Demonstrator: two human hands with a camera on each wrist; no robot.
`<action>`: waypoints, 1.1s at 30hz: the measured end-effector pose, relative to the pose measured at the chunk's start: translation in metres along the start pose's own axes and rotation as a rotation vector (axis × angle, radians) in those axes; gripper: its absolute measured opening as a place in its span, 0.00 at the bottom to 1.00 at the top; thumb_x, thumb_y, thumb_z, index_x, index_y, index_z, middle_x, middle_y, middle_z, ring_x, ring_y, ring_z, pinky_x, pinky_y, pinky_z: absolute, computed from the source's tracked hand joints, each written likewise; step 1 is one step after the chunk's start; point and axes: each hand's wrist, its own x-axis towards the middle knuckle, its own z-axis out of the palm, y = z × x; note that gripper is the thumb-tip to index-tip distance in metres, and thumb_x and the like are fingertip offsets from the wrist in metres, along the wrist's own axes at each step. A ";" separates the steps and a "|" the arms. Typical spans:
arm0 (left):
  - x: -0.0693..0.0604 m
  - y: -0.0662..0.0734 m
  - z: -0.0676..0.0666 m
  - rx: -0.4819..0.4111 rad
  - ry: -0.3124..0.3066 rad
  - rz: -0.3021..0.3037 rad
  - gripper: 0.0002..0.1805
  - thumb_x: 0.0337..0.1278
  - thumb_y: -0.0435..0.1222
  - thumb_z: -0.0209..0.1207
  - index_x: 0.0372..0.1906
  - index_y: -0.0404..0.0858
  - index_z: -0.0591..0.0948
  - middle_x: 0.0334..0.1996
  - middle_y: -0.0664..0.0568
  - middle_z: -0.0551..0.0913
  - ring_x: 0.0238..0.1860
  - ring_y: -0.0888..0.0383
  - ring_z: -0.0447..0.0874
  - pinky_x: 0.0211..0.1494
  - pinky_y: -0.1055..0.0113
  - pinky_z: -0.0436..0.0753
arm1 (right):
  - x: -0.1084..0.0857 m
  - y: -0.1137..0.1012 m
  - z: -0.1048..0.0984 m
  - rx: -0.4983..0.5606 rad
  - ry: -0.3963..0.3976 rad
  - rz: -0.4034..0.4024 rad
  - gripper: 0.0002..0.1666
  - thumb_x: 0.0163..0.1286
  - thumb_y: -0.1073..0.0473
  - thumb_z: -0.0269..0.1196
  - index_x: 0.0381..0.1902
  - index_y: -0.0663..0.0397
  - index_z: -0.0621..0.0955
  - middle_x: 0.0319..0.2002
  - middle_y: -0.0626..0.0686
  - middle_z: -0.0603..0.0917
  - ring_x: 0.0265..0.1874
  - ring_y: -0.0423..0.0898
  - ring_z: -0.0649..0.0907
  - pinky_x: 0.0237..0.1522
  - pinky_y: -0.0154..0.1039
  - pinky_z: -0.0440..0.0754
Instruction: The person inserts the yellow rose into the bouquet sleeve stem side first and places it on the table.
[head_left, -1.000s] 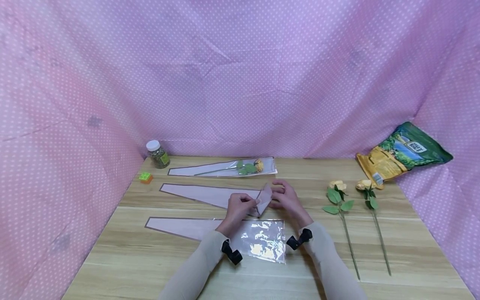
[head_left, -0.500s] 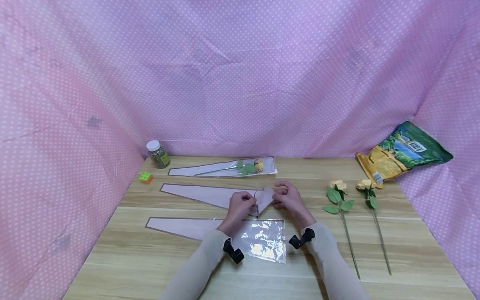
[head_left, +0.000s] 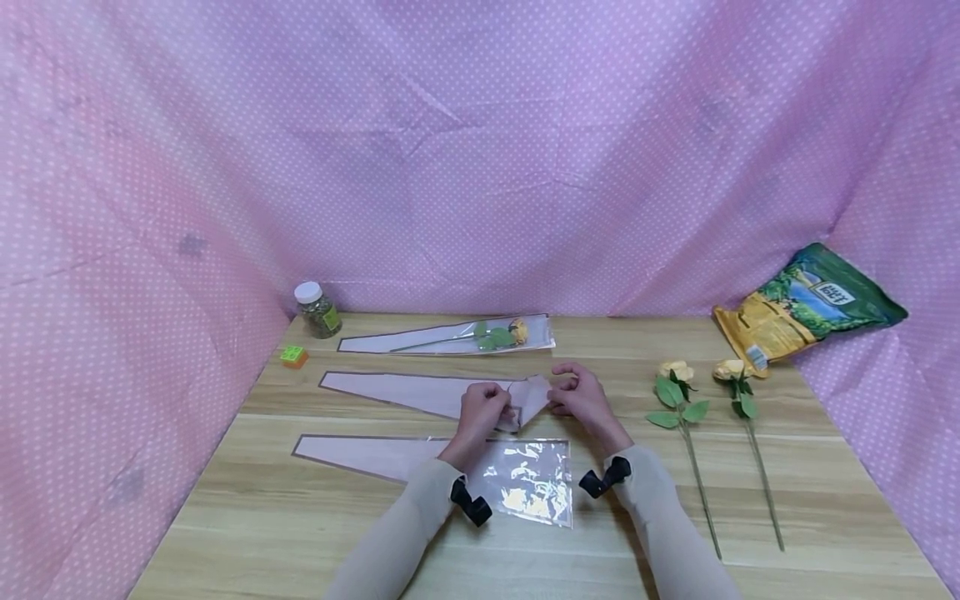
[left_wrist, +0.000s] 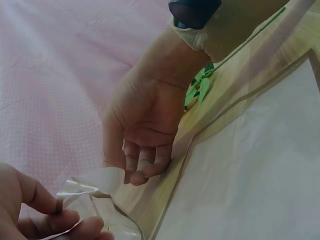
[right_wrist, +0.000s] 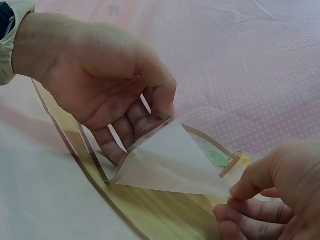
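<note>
A tapered flower sleeve [head_left: 405, 389] with a dark border lies in the middle of the table, its wide mouth lifted and bent. My left hand [head_left: 478, 419] pinches one layer at the mouth; in the left wrist view clear film [left_wrist: 105, 207] shows by its fingertips. At the right end of the mouth, my right hand [head_left: 590, 405] pinches the whitish layer [right_wrist: 160, 162] between thumb and fingers. Nearer me lies a second flat sleeve [head_left: 360, 450], partly under my left forearm. Behind, a third sleeve [head_left: 375, 342] holds a yellow rose [head_left: 517, 331].
Two loose cream roses [head_left: 677, 372] [head_left: 729, 370] with long stems lie to the right. A green and yellow bag [head_left: 806, 304] leans in the back right corner. At the back left stand a white-lidded jar [head_left: 319, 312] and a small green-orange block [head_left: 293, 357]. Pink dotted cloth [head_left: 480, 167] surrounds the table.
My right hand has moved slightly right, drawing its layer with it. The folded mouth of the middle sleeve has spread rightward, while my left hand has shifted little.
</note>
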 end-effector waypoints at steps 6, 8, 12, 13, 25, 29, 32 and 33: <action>-0.003 0.001 0.000 0.093 -0.016 0.023 0.07 0.54 0.30 0.58 0.31 0.30 0.85 0.25 0.49 0.84 0.28 0.59 0.80 0.30 0.71 0.77 | -0.002 -0.002 0.001 -0.038 -0.010 -0.030 0.28 0.61 0.75 0.61 0.60 0.71 0.70 0.28 0.50 0.82 0.23 0.39 0.83 0.28 0.34 0.85; -0.003 0.002 0.000 0.111 -0.021 0.040 0.07 0.53 0.30 0.58 0.30 0.30 0.85 0.24 0.48 0.84 0.28 0.59 0.79 0.29 0.71 0.76 | -0.003 -0.004 0.002 -0.065 -0.013 -0.038 0.27 0.62 0.75 0.61 0.59 0.70 0.71 0.29 0.49 0.81 0.23 0.39 0.83 0.28 0.34 0.84; -0.004 0.002 -0.001 0.138 -0.036 0.074 0.08 0.52 0.31 0.58 0.28 0.31 0.85 0.23 0.48 0.84 0.27 0.59 0.77 0.30 0.71 0.74 | -0.005 -0.010 0.004 -0.125 -0.022 -0.056 0.25 0.64 0.71 0.62 0.59 0.68 0.72 0.32 0.53 0.82 0.24 0.41 0.83 0.28 0.37 0.84; -0.005 0.002 -0.001 0.145 -0.041 0.087 0.08 0.52 0.31 0.58 0.27 0.31 0.85 0.23 0.47 0.84 0.27 0.59 0.77 0.31 0.71 0.74 | -0.006 -0.012 0.005 -0.142 -0.026 -0.066 0.25 0.65 0.70 0.62 0.59 0.68 0.72 0.33 0.55 0.83 0.24 0.42 0.83 0.28 0.38 0.85; -0.006 -0.001 0.002 0.182 -0.077 0.144 0.08 0.55 0.31 0.59 0.25 0.33 0.86 0.21 0.48 0.85 0.24 0.61 0.76 0.30 0.70 0.74 | -0.021 -0.025 -0.005 -0.210 0.003 -0.147 0.26 0.70 0.63 0.62 0.62 0.69 0.72 0.47 0.68 0.84 0.39 0.56 0.87 0.39 0.45 0.88; -0.006 -0.001 0.001 0.177 -0.080 0.144 0.08 0.56 0.32 0.59 0.26 0.34 0.86 0.22 0.47 0.85 0.25 0.60 0.76 0.31 0.70 0.74 | -0.031 -0.032 -0.025 -0.220 0.028 -0.174 0.26 0.70 0.63 0.61 0.62 0.71 0.71 0.49 0.71 0.82 0.39 0.53 0.87 0.42 0.45 0.88; -0.007 0.000 0.000 0.176 -0.081 0.143 0.09 0.56 0.32 0.59 0.26 0.34 0.86 0.22 0.48 0.84 0.26 0.59 0.76 0.31 0.69 0.75 | -0.040 -0.036 -0.043 -0.207 0.053 -0.171 0.26 0.71 0.64 0.60 0.63 0.71 0.69 0.49 0.71 0.82 0.36 0.45 0.87 0.42 0.42 0.88; -0.007 0.000 -0.001 0.176 -0.080 0.142 0.09 0.56 0.32 0.59 0.26 0.34 0.86 0.22 0.48 0.84 0.26 0.59 0.77 0.31 0.69 0.75 | -0.043 -0.038 -0.049 -0.195 0.063 -0.166 0.26 0.72 0.65 0.59 0.63 0.71 0.69 0.49 0.70 0.82 0.35 0.42 0.87 0.42 0.43 0.88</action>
